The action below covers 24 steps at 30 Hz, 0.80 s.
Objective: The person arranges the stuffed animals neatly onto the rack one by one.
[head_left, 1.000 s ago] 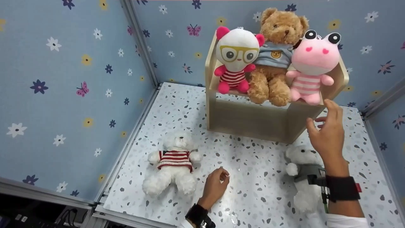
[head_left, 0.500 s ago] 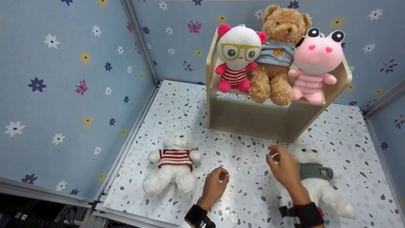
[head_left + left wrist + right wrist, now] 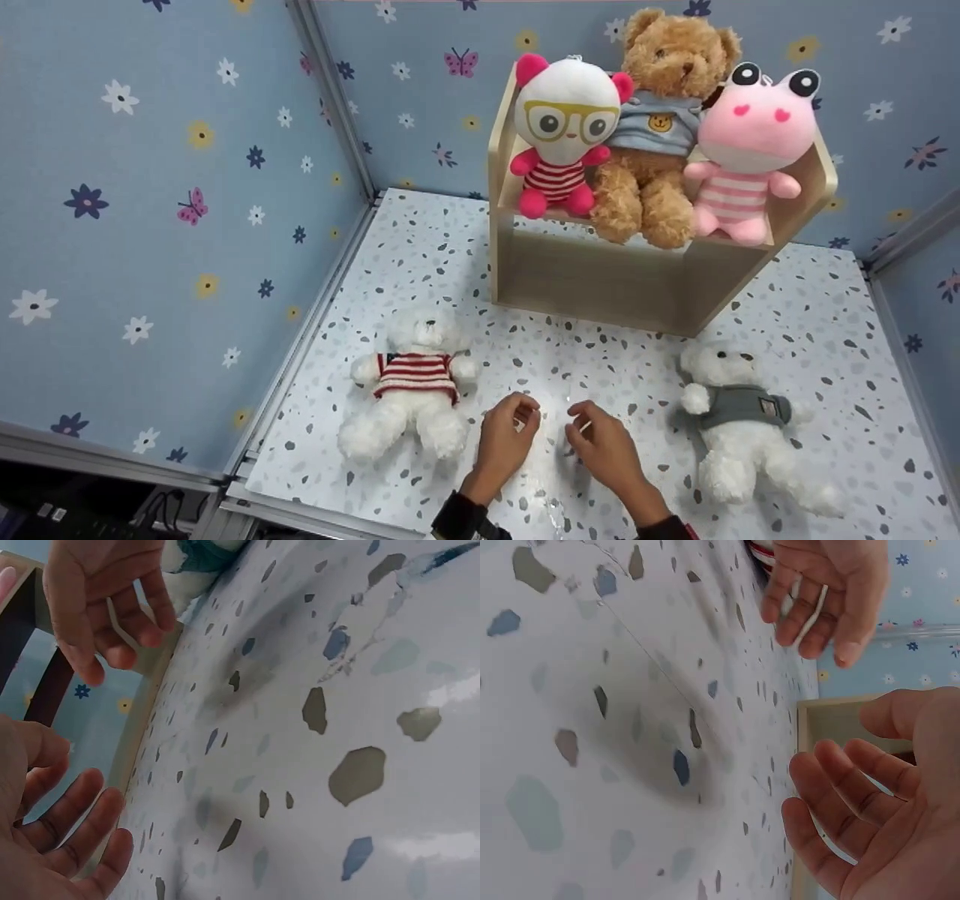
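Both hands hover close together over the front middle of the speckled table, holding nothing. The left hand (image 3: 507, 441) has loosely curled fingers, and the right hand (image 3: 606, 448) mirrors it. To the left lies a white teddy bear in a red-striped sweater (image 3: 416, 375). Right of the right hand lies a white teddy bear in a grey-green top (image 3: 742, 405). On the wooden shelf (image 3: 600, 289) sit three plush toys: a panda with yellow glasses (image 3: 564, 124), a brown teddy bear in a blue shirt (image 3: 654, 124) and a pink frog (image 3: 754, 142).
The shelf stands at the back of the speckled tabletop (image 3: 570, 352). Blue flower-patterned panels (image 3: 165, 187) wall in the left, back and right sides. A metal frame edge (image 3: 322, 517) runs along the front left, with dark cables (image 3: 169, 510) below it.
My right hand has moved from beside the pink frog on the shelf down and left to the table's front middle. The left hand has stayed nearly still.
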{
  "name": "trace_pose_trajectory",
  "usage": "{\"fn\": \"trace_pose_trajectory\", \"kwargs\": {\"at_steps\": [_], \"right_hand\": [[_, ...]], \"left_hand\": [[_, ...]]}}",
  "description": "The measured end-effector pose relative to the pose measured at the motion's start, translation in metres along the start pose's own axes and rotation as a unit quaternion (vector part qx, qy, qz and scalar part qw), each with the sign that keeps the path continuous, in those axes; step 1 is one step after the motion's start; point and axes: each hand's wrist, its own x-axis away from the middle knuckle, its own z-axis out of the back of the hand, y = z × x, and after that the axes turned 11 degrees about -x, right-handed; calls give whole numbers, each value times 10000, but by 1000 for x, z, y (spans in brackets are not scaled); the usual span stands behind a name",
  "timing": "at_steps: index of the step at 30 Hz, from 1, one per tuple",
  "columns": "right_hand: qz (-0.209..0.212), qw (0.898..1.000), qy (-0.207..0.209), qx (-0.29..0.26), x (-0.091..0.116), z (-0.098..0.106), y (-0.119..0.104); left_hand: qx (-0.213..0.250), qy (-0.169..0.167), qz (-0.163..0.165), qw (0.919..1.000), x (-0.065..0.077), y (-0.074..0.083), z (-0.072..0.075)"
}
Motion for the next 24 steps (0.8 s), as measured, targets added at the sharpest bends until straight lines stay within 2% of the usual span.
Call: {"fn": "trace_pose_trajectory", "kwargs": {"at_steps": [6, 13, 19, 24], "right_hand": [[56, 9986, -490, -212, 6, -19, 2], [169, 9932, -995, -579, 7, -34, -2], [125, 9859, -1356, -978, 7, -48, -8], [150, 9804, -1584, -1160, 8, -58, -12]], "left_hand": [[462, 176, 102, 9987, -1, 15, 20], [770, 502, 161, 9956, -9, 37, 61], [1010, 1129, -59, 9884, -13, 44, 95], [844, 1633, -57, 9829, -13, 41, 122]]}}
